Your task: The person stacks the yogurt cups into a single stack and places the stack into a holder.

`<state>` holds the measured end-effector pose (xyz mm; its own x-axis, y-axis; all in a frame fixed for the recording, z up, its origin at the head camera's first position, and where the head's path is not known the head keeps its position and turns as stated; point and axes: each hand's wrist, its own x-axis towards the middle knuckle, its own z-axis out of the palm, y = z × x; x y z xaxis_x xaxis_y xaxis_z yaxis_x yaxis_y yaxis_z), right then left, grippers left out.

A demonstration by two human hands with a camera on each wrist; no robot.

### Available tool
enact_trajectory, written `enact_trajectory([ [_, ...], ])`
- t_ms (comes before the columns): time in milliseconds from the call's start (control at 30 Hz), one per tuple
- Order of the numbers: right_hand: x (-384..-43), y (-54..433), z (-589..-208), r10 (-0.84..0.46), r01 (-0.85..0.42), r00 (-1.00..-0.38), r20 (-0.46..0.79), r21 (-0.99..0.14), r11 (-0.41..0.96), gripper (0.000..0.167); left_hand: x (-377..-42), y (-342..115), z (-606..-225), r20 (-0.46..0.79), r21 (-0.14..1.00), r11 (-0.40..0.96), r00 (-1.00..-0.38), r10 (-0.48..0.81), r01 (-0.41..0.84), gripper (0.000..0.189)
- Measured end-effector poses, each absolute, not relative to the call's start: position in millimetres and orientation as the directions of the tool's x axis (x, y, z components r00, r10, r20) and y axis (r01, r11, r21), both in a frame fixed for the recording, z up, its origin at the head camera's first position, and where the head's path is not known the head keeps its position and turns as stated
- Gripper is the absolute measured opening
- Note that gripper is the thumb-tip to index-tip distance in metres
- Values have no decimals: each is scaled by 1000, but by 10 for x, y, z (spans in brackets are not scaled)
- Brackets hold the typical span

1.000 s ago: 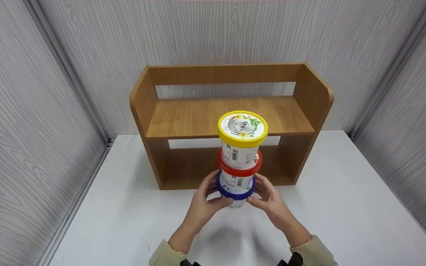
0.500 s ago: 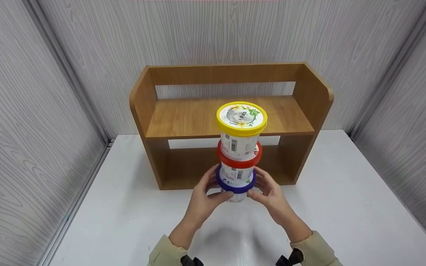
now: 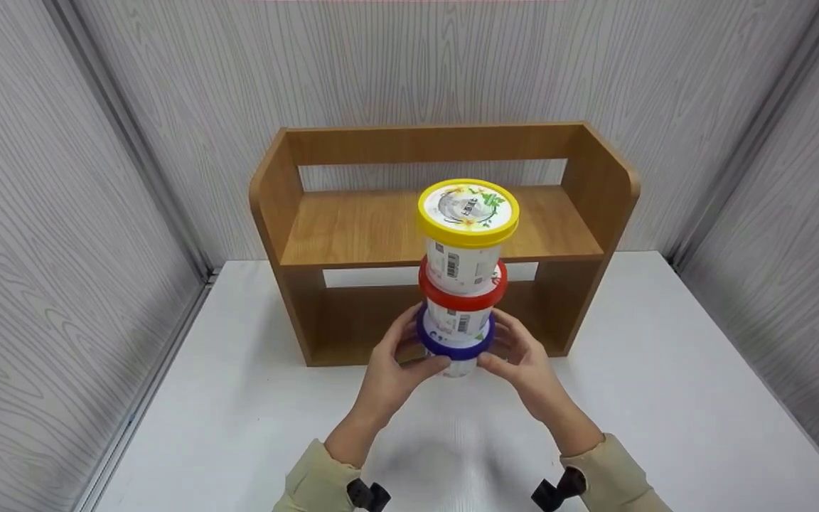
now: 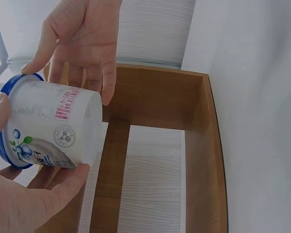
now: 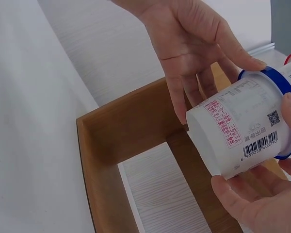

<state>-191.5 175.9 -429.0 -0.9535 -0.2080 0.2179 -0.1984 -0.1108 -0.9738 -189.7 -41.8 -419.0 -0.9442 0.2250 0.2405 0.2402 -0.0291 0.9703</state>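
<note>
Three white lidded tubs are stacked upright in the head view, lifted above the white table. On top is the yellow-lidded tub (image 3: 468,213), and under it the red-lidded tub (image 3: 461,314). Lowest is the blue-lidded tub (image 4: 58,124), printed with blueberries; its underside hangs free in both wrist views. My left hand (image 3: 389,377) grips this bottom tub from the left, thumb in front just under the blue rim. From the other side my right hand (image 3: 534,373) holds it the same way. In the head view the tubs partly hide the fingers behind them.
Behind the stack stands a brown wooden shelf (image 3: 352,224) with two levels and raised side panels. The stack overlaps its middle in the head view. Grey wood-grain walls (image 3: 82,284) enclose the white table (image 3: 239,427) at the back and sides.
Both hands have raised the stack of tubs steadily, so it sits higher in the head view, its yellow lid now in front of the shelf's upper board. The shelf has not moved.
</note>
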Motion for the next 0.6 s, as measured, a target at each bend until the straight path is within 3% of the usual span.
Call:
enact_trajectory([
  [600,-2058,1680,-3950,-172,-297,-930,324,-941,-162,56,-2029,-401,-3901,337,940,-11,-928,159,340,74],
])
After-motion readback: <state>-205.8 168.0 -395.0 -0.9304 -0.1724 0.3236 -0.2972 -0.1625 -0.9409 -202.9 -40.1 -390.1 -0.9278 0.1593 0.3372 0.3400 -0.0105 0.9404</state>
